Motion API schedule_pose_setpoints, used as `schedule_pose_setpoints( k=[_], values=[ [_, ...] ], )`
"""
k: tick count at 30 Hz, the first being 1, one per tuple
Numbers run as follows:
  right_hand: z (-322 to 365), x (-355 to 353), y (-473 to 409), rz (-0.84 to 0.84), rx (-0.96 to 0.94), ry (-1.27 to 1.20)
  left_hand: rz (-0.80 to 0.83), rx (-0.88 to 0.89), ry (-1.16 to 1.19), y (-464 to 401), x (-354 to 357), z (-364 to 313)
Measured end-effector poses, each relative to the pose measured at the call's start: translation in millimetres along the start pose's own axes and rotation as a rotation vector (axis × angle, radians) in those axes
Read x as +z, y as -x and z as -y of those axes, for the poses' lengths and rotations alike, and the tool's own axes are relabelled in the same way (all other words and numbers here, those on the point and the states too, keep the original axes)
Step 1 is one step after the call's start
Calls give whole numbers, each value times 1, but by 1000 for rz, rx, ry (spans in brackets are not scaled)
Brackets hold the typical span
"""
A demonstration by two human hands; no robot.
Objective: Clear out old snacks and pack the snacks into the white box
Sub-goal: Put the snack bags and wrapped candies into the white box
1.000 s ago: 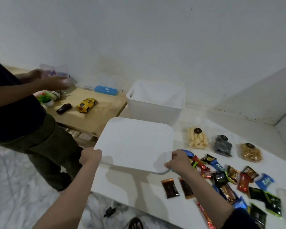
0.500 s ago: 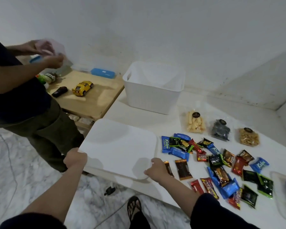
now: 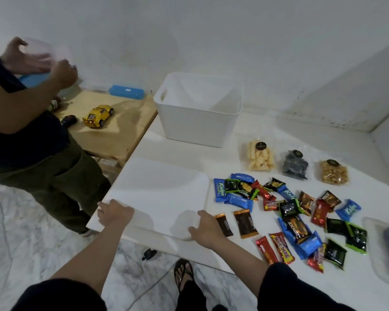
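A white box (image 3: 198, 113) with cut-out handles stands upright and open at the back of the white table (image 3: 189, 151), nothing visible inside, and its flat white lid (image 3: 157, 194) lies on the table's near left corner. To the right of the lid, small snack packets (image 3: 288, 212) in blue, black, green, red and brown lie scattered flat, some overlapping; behind them sit three clear bags in a row: pale sticks (image 3: 258, 158), dark pieces (image 3: 294, 165), golden bits (image 3: 334, 172)
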State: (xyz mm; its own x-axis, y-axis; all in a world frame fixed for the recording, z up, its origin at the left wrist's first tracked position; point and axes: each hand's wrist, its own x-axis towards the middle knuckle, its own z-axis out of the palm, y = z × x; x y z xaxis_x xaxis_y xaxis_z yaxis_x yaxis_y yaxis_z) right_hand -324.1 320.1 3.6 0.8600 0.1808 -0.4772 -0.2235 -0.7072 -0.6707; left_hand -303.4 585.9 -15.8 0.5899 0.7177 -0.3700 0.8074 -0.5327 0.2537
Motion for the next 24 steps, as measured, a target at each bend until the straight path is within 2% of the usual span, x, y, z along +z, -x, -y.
schedule_pose_setpoints(
  k=[3,6,17,24],
  values=[
    [-8,-16,3,-70,14,-41,-3,-14,-4,18,5,-20],
    [-20,-37,11,-136,30,-134,12,62,3,42,16,-51],
    [-96,-159,15,-521,150,-189,190,535,172,135,75,-216],
    [-139,-241,-26,-647,297,-204,339,582,256,138,105,-312]
  ],
)
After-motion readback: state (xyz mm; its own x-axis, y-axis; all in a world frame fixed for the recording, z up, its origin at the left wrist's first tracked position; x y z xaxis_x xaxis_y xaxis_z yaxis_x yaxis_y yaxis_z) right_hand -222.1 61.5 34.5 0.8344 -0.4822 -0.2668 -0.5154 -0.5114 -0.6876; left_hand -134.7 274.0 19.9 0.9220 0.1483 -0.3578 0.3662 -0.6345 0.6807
